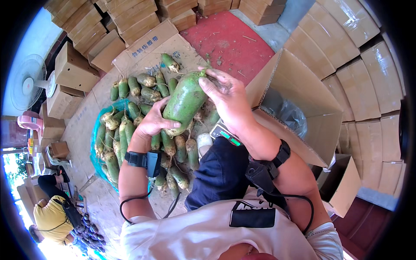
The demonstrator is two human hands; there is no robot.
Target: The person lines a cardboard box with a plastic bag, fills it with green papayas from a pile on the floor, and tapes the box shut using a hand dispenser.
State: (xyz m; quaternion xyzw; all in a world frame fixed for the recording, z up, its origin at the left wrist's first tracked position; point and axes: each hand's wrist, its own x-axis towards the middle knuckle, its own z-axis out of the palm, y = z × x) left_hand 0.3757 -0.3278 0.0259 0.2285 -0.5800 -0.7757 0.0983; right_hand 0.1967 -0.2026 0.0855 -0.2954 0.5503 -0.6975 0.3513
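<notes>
A large green radish (186,99), smudged with soil, is held up in front of me, its leafy crown tilted to the upper right. My left hand (155,118) wraps its lower end, thumb across the near side. At the crown, my right hand (227,92) has thumb and fingers on the short leaf stubs (202,73). Beneath lie many smaller green radishes (112,165) with soil and thin roots, some in a teal mesh sack (93,157). Near my knee, a digital scale (224,133) with lit green digits is partly hidden by my right forearm.
An open cardboard box (312,133), with a clear plastic bag (291,118) inside, stands close on the right. Stacked cartons (360,87) line that side. Flattened cardboard (81,120) covers the floor. A fan (27,84) is at far left; another person (52,217) sits at lower left.
</notes>
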